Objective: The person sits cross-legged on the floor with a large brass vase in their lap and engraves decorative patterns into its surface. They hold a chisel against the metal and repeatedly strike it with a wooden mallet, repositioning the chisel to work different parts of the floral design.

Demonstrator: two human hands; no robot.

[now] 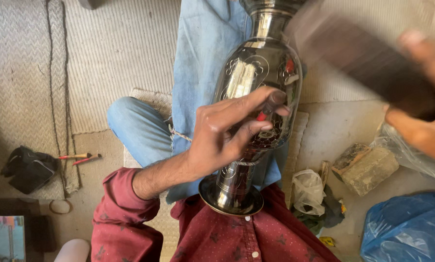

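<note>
A dark, shiny metal vase (256, 73) with engraved patterns lies along my lap, its round foot (231, 196) against my maroon shirt and its neck pointing away. My left hand (227, 133) rests on the vase's belly and pinches a small engraving tool with a red band between thumb and fingers, its tip on the metal. My right hand (421, 121), blurred at the right edge, grips a dark wooden block or mallet (368, 60) raised above the vase's right side.
My jeans-clad legs (198, 53) stretch over woven mats on the floor. Two small red-tipped tools (79, 157) and a black cloth (28, 167) lie at left. A stone block (368, 167), clear plastic bags (307, 191) and a blue bag (407, 228) sit at right.
</note>
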